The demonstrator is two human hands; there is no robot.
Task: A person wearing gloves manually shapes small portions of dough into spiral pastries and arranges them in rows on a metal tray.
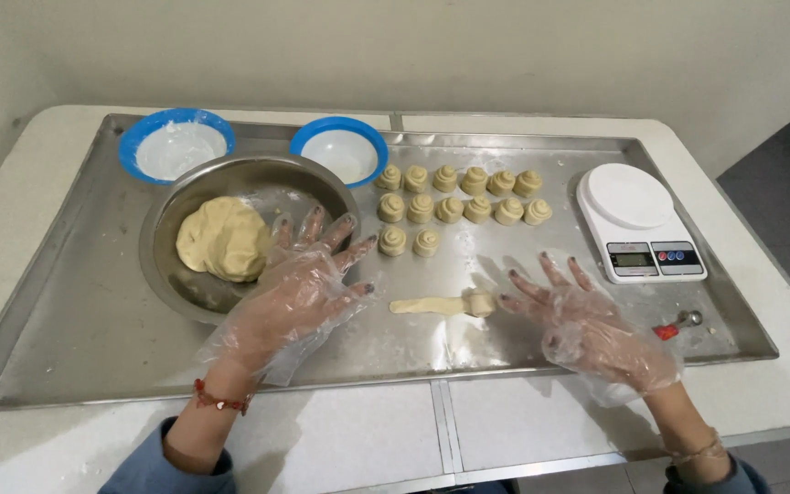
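A long steel tray [75, 302] carries a metal bowl [166, 274] of dough, a white scale [637, 220] and rows of rolled dough pieces [454, 197]. Both gloved hands are spread flat: left hand [299, 293] over the bowl's rim, right hand [578, 316] with a fingertip touching (barely) the half-rolled dough strip [441, 305], lying left-right.

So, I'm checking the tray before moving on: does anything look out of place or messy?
Nothing is spilled or broken. The one odd piece is the dough strip, only partly rolled, lying between the left hand and the right hand, unlike the finished dough rolls set in rows. White smears dull the metal tray.
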